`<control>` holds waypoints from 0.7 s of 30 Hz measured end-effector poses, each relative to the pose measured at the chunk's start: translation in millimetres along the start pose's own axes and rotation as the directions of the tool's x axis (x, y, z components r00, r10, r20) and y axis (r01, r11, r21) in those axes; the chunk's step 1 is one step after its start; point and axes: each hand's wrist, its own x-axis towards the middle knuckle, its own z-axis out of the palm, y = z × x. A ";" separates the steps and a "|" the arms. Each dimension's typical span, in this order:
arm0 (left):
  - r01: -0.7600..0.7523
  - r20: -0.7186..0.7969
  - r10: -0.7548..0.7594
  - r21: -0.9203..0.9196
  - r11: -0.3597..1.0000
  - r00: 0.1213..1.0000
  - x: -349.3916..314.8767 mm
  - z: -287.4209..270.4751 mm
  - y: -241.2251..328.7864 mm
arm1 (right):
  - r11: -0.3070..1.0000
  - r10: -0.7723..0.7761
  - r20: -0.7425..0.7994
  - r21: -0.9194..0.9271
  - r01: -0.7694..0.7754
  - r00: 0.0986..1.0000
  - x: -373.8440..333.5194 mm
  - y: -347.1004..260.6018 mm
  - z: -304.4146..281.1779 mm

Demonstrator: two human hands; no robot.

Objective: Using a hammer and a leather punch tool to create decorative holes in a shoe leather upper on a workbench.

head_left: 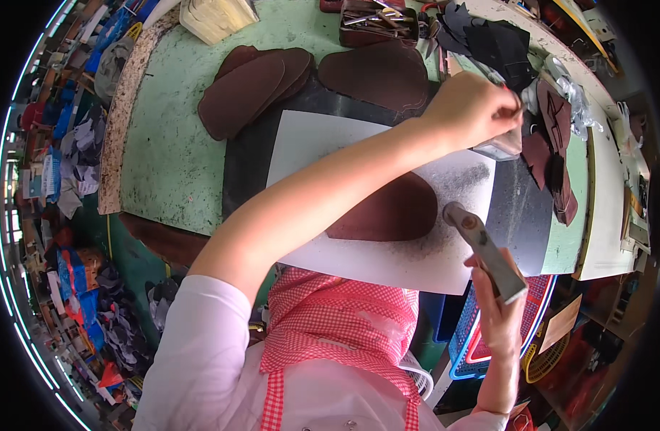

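My left arm reaches across to the far right. My left hand (477, 111) is closed, fingers curled together above a clear container (504, 146); what they hold, if anything, is hidden. In my right hand (496, 309) is a grey metal hand tool (488, 251) with a flat bar handle and a rounded head. That head is at the right end of a dark brown leather piece (394, 208). The piece lies on a white sheet (330, 255) with dark specks and smudges, and my left forearm hides part of it.
A black mat (247, 172) lies under the sheet on a green table (172, 151). Beyond are stacked brown leather pieces (247, 86), another brown piece (373, 74) and a tool box (379, 25). Brown scraps (557, 158) lie at right; blue and red baskets (481, 345) stand below.
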 end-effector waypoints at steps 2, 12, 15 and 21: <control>-0.245 -0.072 0.263 0.195 0.950 0.962 4.0 4.6 -9.5 | 0.998 -0.002 -0.014 0.056 0.003 1.000 -8.1 3.9 -6.6; 0.743 0.467 -0.599 -0.554 0.375 0.651 -86.7 -91.3 45.4 | 0.973 0.142 0.107 0.169 -0.158 0.984 -10.2 12.5 -15.8; 0.772 0.515 -0.587 -0.520 0.366 0.625 -105.8 -92.2 64.4 | 0.931 0.240 0.134 0.248 -0.267 0.961 -7.4 2.6 -13.0; 0.651 0.425 -0.493 -0.488 0.582 0.759 -133.5 -62.1 79.9 | 0.973 0.047 0.073 0.221 -0.062 0.996 -7.3 20.6 -7.8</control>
